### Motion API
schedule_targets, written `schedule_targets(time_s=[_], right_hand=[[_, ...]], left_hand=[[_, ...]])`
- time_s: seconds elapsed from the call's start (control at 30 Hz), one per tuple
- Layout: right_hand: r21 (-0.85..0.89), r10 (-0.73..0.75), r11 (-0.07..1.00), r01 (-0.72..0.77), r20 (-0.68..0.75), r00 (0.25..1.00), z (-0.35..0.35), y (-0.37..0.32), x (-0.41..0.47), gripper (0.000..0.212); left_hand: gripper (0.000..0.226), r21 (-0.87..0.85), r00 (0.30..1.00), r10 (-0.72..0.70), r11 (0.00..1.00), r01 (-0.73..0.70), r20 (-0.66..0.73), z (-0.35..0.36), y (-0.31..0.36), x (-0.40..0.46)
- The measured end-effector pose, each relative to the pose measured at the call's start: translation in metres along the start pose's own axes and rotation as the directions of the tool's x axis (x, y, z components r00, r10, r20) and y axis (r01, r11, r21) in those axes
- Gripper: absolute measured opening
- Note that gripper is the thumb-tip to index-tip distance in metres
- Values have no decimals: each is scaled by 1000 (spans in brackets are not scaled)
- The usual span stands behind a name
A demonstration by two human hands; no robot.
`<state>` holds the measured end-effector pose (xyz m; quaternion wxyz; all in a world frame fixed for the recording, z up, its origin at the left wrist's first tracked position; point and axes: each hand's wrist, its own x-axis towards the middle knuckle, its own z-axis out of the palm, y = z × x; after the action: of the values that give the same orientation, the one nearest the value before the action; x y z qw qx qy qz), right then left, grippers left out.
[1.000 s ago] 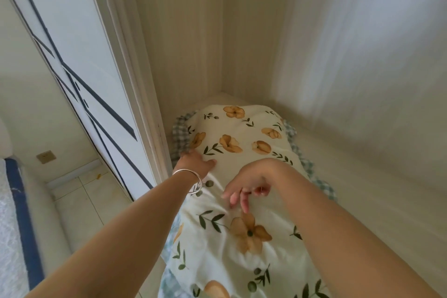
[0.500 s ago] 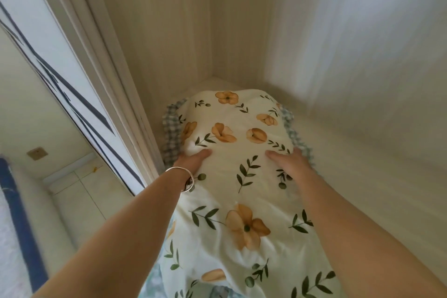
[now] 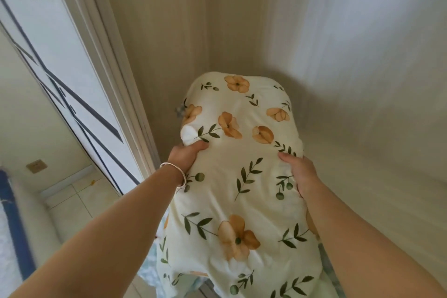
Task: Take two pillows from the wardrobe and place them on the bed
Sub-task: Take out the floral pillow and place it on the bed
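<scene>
At the far left edge, low in the scene, a blue-trimmed strip of the bed (image 3: 9,220) shows beside pale floor tiles (image 3: 79,203). A small brass-coloured wall plate (image 3: 36,166) sits on the wall just above the skirting. To the right of that stands the wardrobe door (image 3: 60,60), white with dark diagonal lines, and its pale frame (image 3: 108,68) runs down toward the near side.

The left hand (image 3: 186,157) reaches in from the near left, a silver bangle (image 3: 174,173) around its wrist. Its grip is closed on the left edge of the pillow (image 3: 239,176), thumb on top and the other digits hidden beneath the fabric, which bunches at the pinch.

The pillow is cream with orange flowers and green leaf sprigs. It is inside the wardrobe (image 3: 362,80), tilted, its far end raised against the beige back corner and its near end hanging down toward the person. A small patch of checked cloth shows at its left side; what it belongs to cannot be told.

The right hand (image 3: 301,174) clasps the pillow's right edge, thumb lying on top and fingers wrapped under out of sight, so its grip is closed on the pillow too. Right of it, the wardrobe's pale side wall and floor are blurred and bare-looking. Only 1 pillow is visible.
</scene>
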<state>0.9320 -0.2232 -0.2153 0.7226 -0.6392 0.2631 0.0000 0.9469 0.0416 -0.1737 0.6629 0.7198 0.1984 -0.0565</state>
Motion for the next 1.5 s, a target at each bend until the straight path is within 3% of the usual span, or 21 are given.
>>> schedule_targets(time_s=[0.07, 0.2, 0.3, 0.4, 0.53, 0.63, 0.7, 0.8, 0.87, 1.03, 1.17, 1.23, 1.33, 1.5], right_hand=[[70, -37, 997, 36, 17, 999, -5, -14, -11, 43], [145, -156, 978, 150, 35, 987, -17, -40, -30, 62], [150, -290, 948, 282, 28, 957, -21, -54, -51, 44], [161, -468, 861, 483, -124, 875, -24, -66, -74, 33], [139, -629, 736, 663, -223, 745, -21, -85, -101, 56], [172, -704, 645, 745, -247, 666, -13, -108, -125, 52], [189, -752, 579, 793, -250, 609, -3, -123, -142, 42], [175, -815, 488, 855, -260, 518, 16, -140, -166, 42], [186, -846, 444, 877, -237, 478, 32, -147, -178, 41], [220, -897, 379, 899, -151, 415, 83, -146, -203, 49], [235, -928, 362, 902, -4, 374, 127, -132, -224, 13], [258, -933, 356, 898, 40, 358, 152, -124, -232, 22], [264, -931, 365, 893, 105, 349, 191, -109, -243, 57], [304, -901, 418, 856, 255, 350, 258, -78, -255, 64]], left_hand=[[51, -51, 993, 113, 992, -112, 25, -2, 15, -10], [64, -114, 959, 285, 953, -282, 6, -4, 43, -42], [68, -134, 925, 381, 916, -379, -16, -7, 57, -65], [65, -136, 872, 490, 864, -485, 2, -10, 70, -91], [38, -126, 762, 647, 755, -643, -15, -18, 84, -128], [37, -86, 671, 737, 666, -741, -83, -33, 97, -155], [50, -84, 609, 781, 604, -793, -137, -48, 105, -172], [94, -80, 557, 796, 556, -828, -235, -79, 113, -181], [101, -120, 568, 770, 560, -820, -289, -99, 115, -183], [70, -241, 538, 773, 482, -843, -335, -152, 103, -188], [66, -232, 557, 698, 511, -828, -449, -201, 81, -193], [61, -242, 555, 684, 505, -828, -473, -224, 68, -194], [56, -288, 557, 647, 481, -828, -521, -254, 48, -198], [61, -226, 548, 544, 548, -805, -635, -315, 11, -202]])
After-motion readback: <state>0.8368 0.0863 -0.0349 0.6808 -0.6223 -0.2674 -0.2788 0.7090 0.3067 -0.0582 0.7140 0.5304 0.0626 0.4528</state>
